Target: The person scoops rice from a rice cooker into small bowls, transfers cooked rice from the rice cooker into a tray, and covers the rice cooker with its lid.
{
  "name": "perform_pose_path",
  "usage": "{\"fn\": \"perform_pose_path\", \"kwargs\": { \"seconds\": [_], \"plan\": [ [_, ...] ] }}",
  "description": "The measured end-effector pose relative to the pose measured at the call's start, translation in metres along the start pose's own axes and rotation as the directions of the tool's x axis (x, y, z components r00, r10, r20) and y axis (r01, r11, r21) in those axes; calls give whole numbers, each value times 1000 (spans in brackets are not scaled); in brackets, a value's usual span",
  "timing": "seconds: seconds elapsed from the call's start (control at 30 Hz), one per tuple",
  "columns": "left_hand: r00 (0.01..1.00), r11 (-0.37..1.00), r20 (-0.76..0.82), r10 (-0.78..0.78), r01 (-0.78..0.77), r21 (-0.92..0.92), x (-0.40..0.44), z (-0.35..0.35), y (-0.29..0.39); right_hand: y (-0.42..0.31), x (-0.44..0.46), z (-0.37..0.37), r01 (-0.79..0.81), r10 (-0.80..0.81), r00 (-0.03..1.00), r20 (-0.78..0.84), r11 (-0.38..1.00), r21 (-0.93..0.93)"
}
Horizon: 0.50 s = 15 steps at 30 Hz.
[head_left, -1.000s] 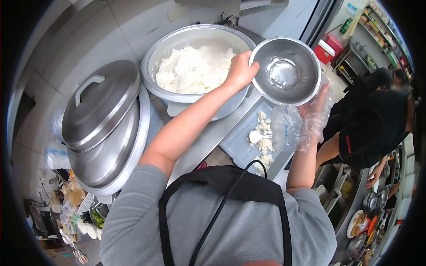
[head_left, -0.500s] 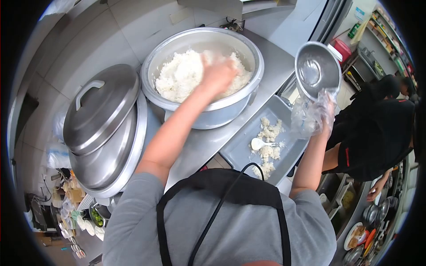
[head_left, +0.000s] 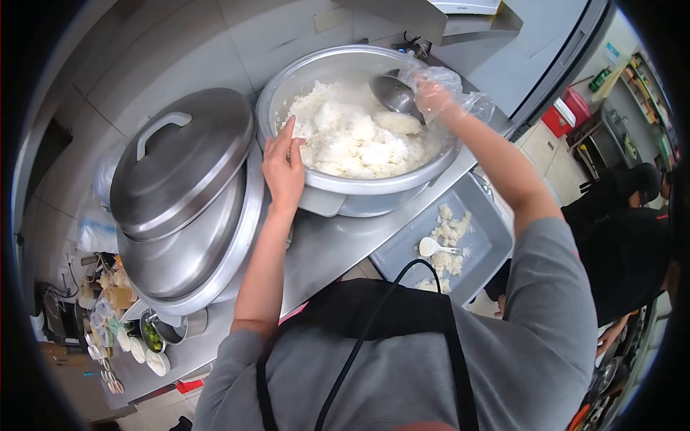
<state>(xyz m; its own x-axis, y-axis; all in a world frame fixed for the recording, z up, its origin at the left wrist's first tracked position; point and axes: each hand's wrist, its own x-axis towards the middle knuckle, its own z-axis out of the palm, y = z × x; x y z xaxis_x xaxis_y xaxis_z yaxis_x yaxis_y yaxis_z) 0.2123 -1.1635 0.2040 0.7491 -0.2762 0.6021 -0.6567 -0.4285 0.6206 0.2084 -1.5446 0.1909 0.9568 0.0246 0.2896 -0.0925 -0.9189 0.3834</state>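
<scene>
A large metal pot [head_left: 327,61] holds a mound of white cooked rice [head_left: 356,144]. My right hand [head_left: 437,99], in a loose clear plastic glove, is closed on a small metal bowl [head_left: 392,92]. The bowl is tilted inside the pot at its far right, against the rice. A smooth, rounded lump of rice [head_left: 397,122] lies just below it. My bare left hand [head_left: 284,169] rests at the near-left rim of the pot, fingers stretched out and thumb apart.
Left of the pot stands a second pot with stacked metal lids [head_left: 183,165]. Below the counter at right, a grey tub [head_left: 478,269] contains clumps of rice and a white rice paddle [head_left: 438,248]. A person in black [head_left: 622,251] stands at far right.
My right hand has brought the metal bowl from above the grey tub into the pot. My left hand has come out of the rice to the pot's rim. The view has shifted.
</scene>
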Motion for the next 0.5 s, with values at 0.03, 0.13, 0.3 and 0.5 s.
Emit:
{"fn": "perform_pose_path", "kwargs": {
  "seconds": [0.03,0.13,0.3,0.5],
  "plan": [
    [999,988,-18,-43,40,-151,-2,3,-6,6,-4,6,137,-138,990,-12,989,-64],
    [987,983,-157,21,-49,-179,-2,10,-11,13,-21,-4,320,-316,947,51,938,-133],
    [983,990,-147,106,-118,-73,1,11,-13,16,-58,-40,-152,-2,984,176,492,857],
    [983,991,-134,126,-132,-31,1,11,-15,-38,-56,-84,399,-393,740,545,910,114]
  ]
}}
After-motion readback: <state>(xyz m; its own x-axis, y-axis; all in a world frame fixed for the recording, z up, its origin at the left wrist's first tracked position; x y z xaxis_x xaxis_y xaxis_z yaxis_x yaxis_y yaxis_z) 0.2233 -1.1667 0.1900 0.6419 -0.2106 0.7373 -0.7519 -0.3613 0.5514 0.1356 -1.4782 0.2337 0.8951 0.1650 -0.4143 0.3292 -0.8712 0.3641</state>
